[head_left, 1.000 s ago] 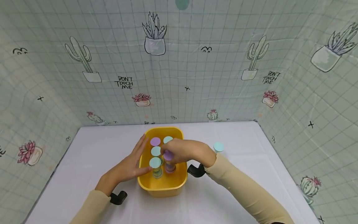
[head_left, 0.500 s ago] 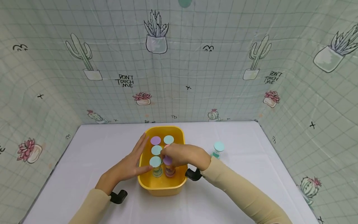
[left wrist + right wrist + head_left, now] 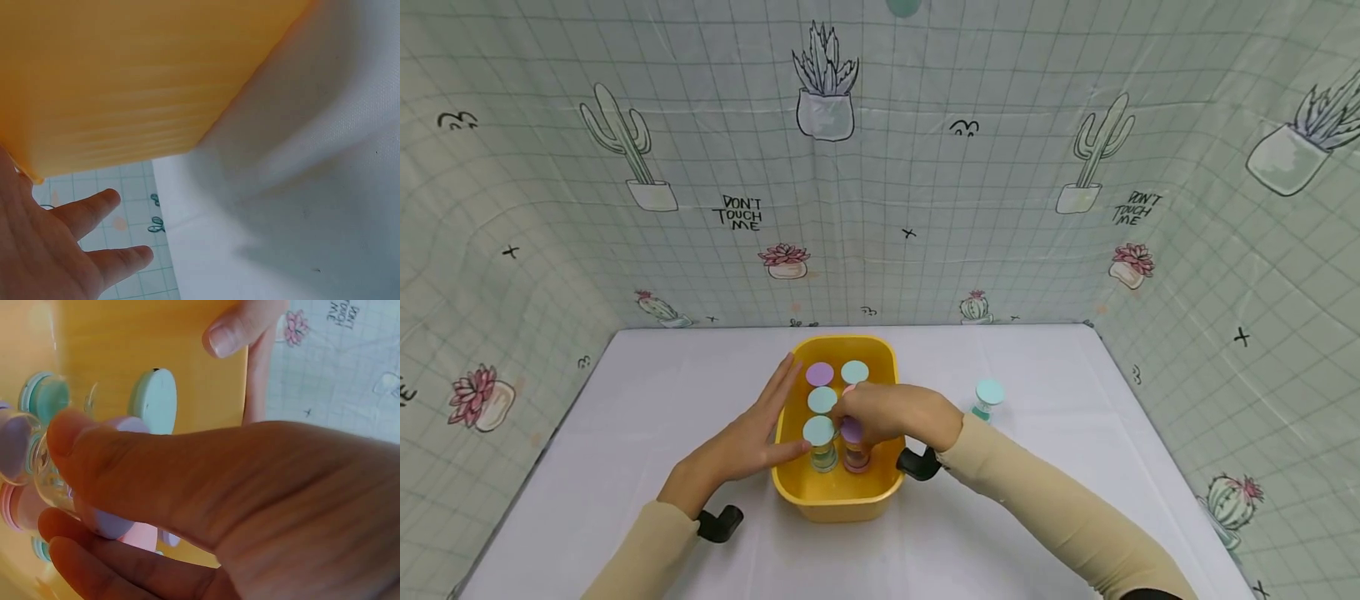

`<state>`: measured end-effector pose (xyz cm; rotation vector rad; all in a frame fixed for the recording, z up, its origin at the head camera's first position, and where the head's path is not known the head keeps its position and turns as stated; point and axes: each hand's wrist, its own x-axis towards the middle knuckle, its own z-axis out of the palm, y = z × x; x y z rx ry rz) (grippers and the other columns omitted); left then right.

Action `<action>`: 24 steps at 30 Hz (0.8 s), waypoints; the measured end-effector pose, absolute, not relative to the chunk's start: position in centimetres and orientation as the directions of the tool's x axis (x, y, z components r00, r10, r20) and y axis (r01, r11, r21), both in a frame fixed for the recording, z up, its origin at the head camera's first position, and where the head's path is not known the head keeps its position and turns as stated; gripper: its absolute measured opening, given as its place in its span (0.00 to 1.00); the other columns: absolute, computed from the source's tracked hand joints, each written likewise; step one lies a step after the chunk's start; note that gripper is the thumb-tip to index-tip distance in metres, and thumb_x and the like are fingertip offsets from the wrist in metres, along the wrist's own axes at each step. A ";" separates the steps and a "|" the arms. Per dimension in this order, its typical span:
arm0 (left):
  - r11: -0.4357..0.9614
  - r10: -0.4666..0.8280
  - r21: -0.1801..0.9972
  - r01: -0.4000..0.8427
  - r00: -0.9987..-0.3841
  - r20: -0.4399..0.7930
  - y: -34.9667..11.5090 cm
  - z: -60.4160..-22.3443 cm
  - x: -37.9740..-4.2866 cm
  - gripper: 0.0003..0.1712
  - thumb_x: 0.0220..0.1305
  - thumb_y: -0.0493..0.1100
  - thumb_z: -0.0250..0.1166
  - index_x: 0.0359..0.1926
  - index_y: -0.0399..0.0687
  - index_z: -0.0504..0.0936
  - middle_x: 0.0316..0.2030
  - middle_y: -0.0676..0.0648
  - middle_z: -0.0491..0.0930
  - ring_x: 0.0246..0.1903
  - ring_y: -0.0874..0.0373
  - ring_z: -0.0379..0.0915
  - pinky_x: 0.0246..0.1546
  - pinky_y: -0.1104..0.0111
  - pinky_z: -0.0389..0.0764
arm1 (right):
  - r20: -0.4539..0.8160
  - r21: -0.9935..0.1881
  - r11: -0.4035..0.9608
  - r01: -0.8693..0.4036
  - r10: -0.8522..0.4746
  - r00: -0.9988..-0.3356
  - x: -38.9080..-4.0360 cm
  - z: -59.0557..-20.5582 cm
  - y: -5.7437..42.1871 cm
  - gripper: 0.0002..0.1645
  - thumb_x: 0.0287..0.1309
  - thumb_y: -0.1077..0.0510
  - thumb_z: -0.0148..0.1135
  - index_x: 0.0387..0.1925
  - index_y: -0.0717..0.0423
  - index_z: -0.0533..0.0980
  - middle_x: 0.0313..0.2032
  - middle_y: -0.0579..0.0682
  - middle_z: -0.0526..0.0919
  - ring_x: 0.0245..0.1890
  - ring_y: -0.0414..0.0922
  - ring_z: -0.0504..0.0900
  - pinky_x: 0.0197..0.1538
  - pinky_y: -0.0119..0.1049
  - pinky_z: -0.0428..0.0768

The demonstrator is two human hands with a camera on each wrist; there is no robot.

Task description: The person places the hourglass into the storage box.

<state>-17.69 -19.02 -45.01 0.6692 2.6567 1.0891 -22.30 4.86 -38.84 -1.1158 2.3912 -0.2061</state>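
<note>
A yellow plastic bin (image 3: 835,510) holds several sand timers standing upright. Between the thumb and fingers of my right hand (image 3: 891,413), a purple-capped sand timer (image 3: 852,431) is pinched low inside the bin. To its left stands a teal-capped sand timer (image 3: 818,432); another teal-capped one (image 3: 822,400) and a purple-capped one (image 3: 819,374) are farther back. A pink cap shows partly behind my right fingers. My left hand (image 3: 741,442) rests at the bin's left rim, fingers straight and spread outside, thumb reaching over the edge, as the right wrist view also shows.
One more teal sand timer (image 3: 988,393) stands on the white table (image 3: 985,517) right of the bin, behind my right forearm. A patterned grid curtain (image 3: 880,183) rises along the back and sides of the table.
My right hand has moved slightly toward me and lower with the purple-capped sand timer, uncovering part of a pink cap behind it. The left hand stays at the rim.
</note>
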 end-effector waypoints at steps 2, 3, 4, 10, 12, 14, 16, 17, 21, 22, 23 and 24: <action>0.626 0.477 0.703 0.337 -0.879 -0.003 -19.0 -45.0 -17.7 0.62 0.65 0.60 0.65 0.84 0.57 0.33 0.83 0.54 0.23 0.82 0.40 0.35 0.76 0.37 0.53 | -0.372 -0.335 0.656 -0.676 -0.752 -0.545 -22.3 -38.9 4.9 0.15 0.55 0.61 0.78 0.45 0.53 0.87 0.35 0.41 0.84 0.35 0.38 0.78 0.46 0.26 0.80; 0.625 0.478 0.704 0.338 -0.879 -0.002 -19.0 -45.0 -17.7 0.62 0.65 0.60 0.65 0.84 0.56 0.33 0.83 0.54 0.23 0.82 0.40 0.35 0.75 0.37 0.53 | -0.374 -0.335 0.658 -0.674 -0.750 -0.545 -22.3 -38.8 4.9 0.13 0.55 0.61 0.77 0.44 0.53 0.87 0.35 0.41 0.83 0.35 0.39 0.78 0.45 0.26 0.80; 0.623 0.478 0.705 0.338 -0.878 -0.001 -19.0 -45.0 -17.7 0.62 0.65 0.60 0.66 0.84 0.56 0.33 0.83 0.54 0.23 0.82 0.40 0.35 0.75 0.37 0.53 | -0.375 -0.332 0.659 -0.675 -0.749 -0.546 -22.3 -38.8 4.9 0.12 0.56 0.61 0.77 0.43 0.52 0.87 0.34 0.40 0.83 0.36 0.39 0.78 0.45 0.26 0.79; 0.615 0.479 0.713 0.338 -0.878 0.003 -19.0 -44.9 -17.7 0.62 0.65 0.59 0.66 0.84 0.55 0.33 0.83 0.54 0.23 0.82 0.41 0.34 0.76 0.37 0.52 | -0.377 -0.329 0.653 -0.682 -0.753 -0.540 -22.3 -38.8 4.9 0.08 0.60 0.62 0.73 0.42 0.50 0.86 0.34 0.40 0.81 0.37 0.39 0.76 0.44 0.25 0.79; 0.617 0.479 0.711 0.337 -0.878 0.001 -19.0 -44.9 -17.7 0.62 0.65 0.60 0.66 0.84 0.56 0.33 0.83 0.53 0.23 0.82 0.40 0.34 0.75 0.37 0.52 | -0.375 -0.328 0.651 -0.685 -0.755 -0.538 -22.3 -38.8 4.9 0.09 0.61 0.62 0.73 0.43 0.51 0.86 0.35 0.40 0.81 0.37 0.39 0.76 0.43 0.25 0.78; 0.620 0.477 0.709 0.335 -0.879 -0.002 -19.0 -44.9 -17.7 0.62 0.65 0.60 0.66 0.84 0.56 0.33 0.83 0.53 0.23 0.82 0.40 0.34 0.75 0.37 0.53 | -0.374 -0.326 0.651 -0.686 -0.755 -0.539 -22.3 -38.7 4.9 0.09 0.62 0.62 0.72 0.44 0.51 0.86 0.35 0.40 0.81 0.37 0.39 0.76 0.43 0.25 0.78; 0.623 0.475 0.708 0.333 -0.880 -0.004 -19.0 -45.0 -17.6 0.62 0.65 0.60 0.66 0.84 0.55 0.33 0.83 0.53 0.23 0.82 0.40 0.34 0.75 0.37 0.53 | -0.377 -0.323 0.655 -0.683 -0.751 -0.542 -22.3 -38.7 4.8 0.11 0.63 0.63 0.71 0.46 0.52 0.86 0.36 0.40 0.82 0.37 0.39 0.76 0.42 0.25 0.78; 0.623 0.474 0.708 0.333 -0.880 -0.004 -19.0 -45.0 -17.6 0.62 0.65 0.60 0.66 0.84 0.55 0.33 0.83 0.53 0.23 0.82 0.40 0.34 0.75 0.37 0.53 | -0.378 -0.323 0.656 -0.682 -0.751 -0.542 -22.3 -38.7 4.8 0.11 0.63 0.63 0.71 0.47 0.52 0.86 0.36 0.40 0.82 0.37 0.39 0.76 0.42 0.25 0.78; 0.623 0.471 0.709 0.330 -0.882 -0.003 -19.0 -45.0 -17.6 0.62 0.65 0.61 0.66 0.84 0.56 0.33 0.83 0.54 0.23 0.82 0.41 0.34 0.76 0.37 0.53 | -0.379 -0.325 0.659 -0.678 -0.748 -0.545 -22.1 -38.6 4.8 0.11 0.64 0.63 0.70 0.48 0.52 0.86 0.37 0.41 0.82 0.37 0.39 0.76 0.42 0.25 0.77; 0.623 0.471 0.709 0.330 -0.882 -0.004 -19.0 -44.9 -17.6 0.62 0.65 0.61 0.66 0.84 0.56 0.33 0.83 0.54 0.23 0.82 0.41 0.34 0.76 0.37 0.53 | -0.377 -0.327 0.659 -0.677 -0.748 -0.546 -22.1 -38.6 4.8 0.11 0.64 0.63 0.70 0.47 0.52 0.86 0.36 0.41 0.82 0.37 0.39 0.76 0.41 0.25 0.77; 0.622 0.473 0.710 0.330 -0.881 -0.004 -18.9 -44.9 -17.6 0.62 0.65 0.61 0.65 0.84 0.56 0.33 0.83 0.54 0.23 0.82 0.41 0.34 0.76 0.37 0.53 | -0.376 -0.330 0.658 -0.677 -0.749 -0.546 -22.1 -38.5 4.9 0.11 0.64 0.63 0.70 0.47 0.53 0.86 0.36 0.41 0.81 0.37 0.39 0.75 0.41 0.25 0.77; 0.622 0.474 0.710 0.331 -0.881 -0.004 -18.9 -44.9 -17.6 0.62 0.65 0.60 0.65 0.84 0.56 0.33 0.83 0.53 0.23 0.82 0.40 0.34 0.76 0.37 0.53 | -0.374 -0.332 0.658 -0.675 -0.750 -0.546 -22.1 -38.5 4.9 0.10 0.63 0.64 0.70 0.46 0.53 0.86 0.36 0.41 0.81 0.36 0.39 0.75 0.41 0.25 0.77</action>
